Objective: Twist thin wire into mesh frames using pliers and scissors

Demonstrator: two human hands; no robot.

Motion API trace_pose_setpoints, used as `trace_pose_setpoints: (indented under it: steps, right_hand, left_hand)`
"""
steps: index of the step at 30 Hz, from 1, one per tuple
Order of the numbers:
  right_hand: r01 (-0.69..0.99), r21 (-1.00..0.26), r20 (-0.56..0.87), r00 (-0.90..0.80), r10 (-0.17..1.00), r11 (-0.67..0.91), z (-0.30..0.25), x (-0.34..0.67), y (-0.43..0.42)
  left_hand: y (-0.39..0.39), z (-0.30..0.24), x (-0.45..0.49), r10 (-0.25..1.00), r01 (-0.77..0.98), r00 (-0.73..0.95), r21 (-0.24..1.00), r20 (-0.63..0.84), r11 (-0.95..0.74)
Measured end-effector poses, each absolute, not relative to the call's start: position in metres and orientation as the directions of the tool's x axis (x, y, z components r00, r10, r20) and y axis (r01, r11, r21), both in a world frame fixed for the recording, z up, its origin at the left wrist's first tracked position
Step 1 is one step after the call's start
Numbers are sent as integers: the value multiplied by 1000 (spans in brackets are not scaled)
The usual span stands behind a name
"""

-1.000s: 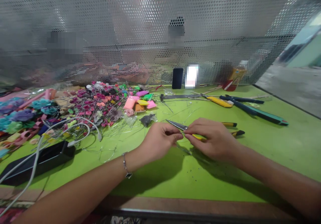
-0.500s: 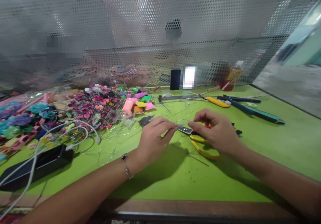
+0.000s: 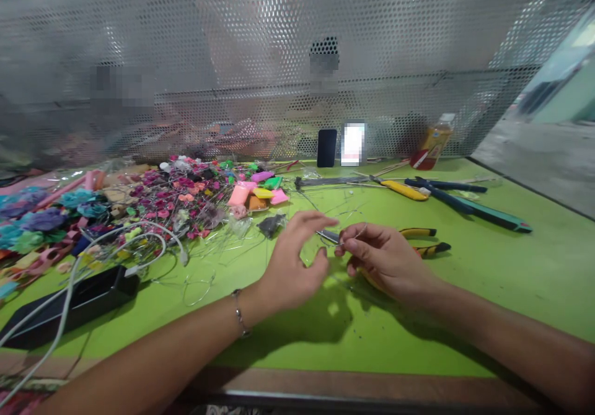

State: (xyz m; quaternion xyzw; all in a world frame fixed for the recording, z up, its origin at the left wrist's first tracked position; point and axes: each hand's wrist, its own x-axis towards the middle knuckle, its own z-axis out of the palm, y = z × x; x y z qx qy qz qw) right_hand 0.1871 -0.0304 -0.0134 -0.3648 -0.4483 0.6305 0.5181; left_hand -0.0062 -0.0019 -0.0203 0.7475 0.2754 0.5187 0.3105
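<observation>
On our green desk [image 3: 520, 269], we see blue and purple flowers [image 3: 44, 217] at the far left, near a black box [image 3: 111, 296] and a white cable [image 3: 184, 257]. Next comes a heap of magenta flowers [image 3: 160, 195] on thin stems, then bright packets [image 3: 258, 196]. Our left hand [image 3: 292, 266] is raised, its grip spread wide, thumb apart from the fingers, with nothing visible in it. A metal blade [image 3: 328, 236] shows between our hands. Our right hand [image 3: 385, 257] keeps its grip pinched on a thin wire [image 3: 363, 230], whose end pokes above the fingers. Beyond that hand lie 2 black-and-yellow handles [image 3: 421, 233]; farther back, a bottle [image 3: 431, 145] leans near green-handled pliers [image 3: 493, 215].
</observation>
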Motion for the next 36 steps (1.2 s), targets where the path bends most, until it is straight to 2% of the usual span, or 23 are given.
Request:
trace_pose_setpoints:
  steps: [2,3,5,7,11,15,18,20,22,24,26,29,32,36]
  right_hand:
    - [-269,-963,53,-228,972,-10,-10,192,-29]
    - [-240,-971,70,-248,966,9,-9,194,-29]
    - [-176,-984,91,-290,953,40,-6,197,-29]
    - [-125,-989,109,-299,948,74,-5,198,-29]
    - [-21,-988,151,-230,961,151,-8,197,-29]
    - [58,-976,199,-146,969,210,-11,192,-31]
    - [96,-970,212,-101,972,222,-14,190,-33]
    - [116,-966,223,-88,971,233,-16,189,-34]
    - [117,-963,231,-98,968,242,-19,189,-34]
    - [97,-963,236,-144,961,251,-21,189,-34]
    - [101,-956,251,-197,948,275,-23,190,-34]
    - [234,-910,283,-257,924,343,-20,193,-33]
    - [373,-825,313,-321,894,424,-15,197,-32]
    - [422,-783,326,-349,879,458,-13,200,-31]
  left_hand:
    - [3,-20,-6,887,-110,302,937,349,-332]
    - [4,-19,-6,914,-197,357,972,190,-125]
    - [7,-16,-6,871,-281,491,939,-36,198]
    - [6,-12,-5,838,-319,536,893,-106,317]
    - [4,-9,-5,872,-375,488,893,-39,249]
    - [2,-11,-5,899,-312,437,944,44,105]
    - [-3,-8,-5,901,-180,387,975,194,-133]
    - [-7,-5,-6,874,-56,358,942,329,-332]
    - [-9,-4,-6,857,18,346,910,382,-413]
    - [-8,-4,-5,879,4,359,941,314,-338]
    - [-5,-5,-5,884,-40,429,982,185,-186]
    - [-3,-7,-4,824,-76,566,997,30,16]
    - [-4,-8,-2,825,-131,563,980,-52,152]
    - [-7,-10,0,833,-163,545,962,-99,221]
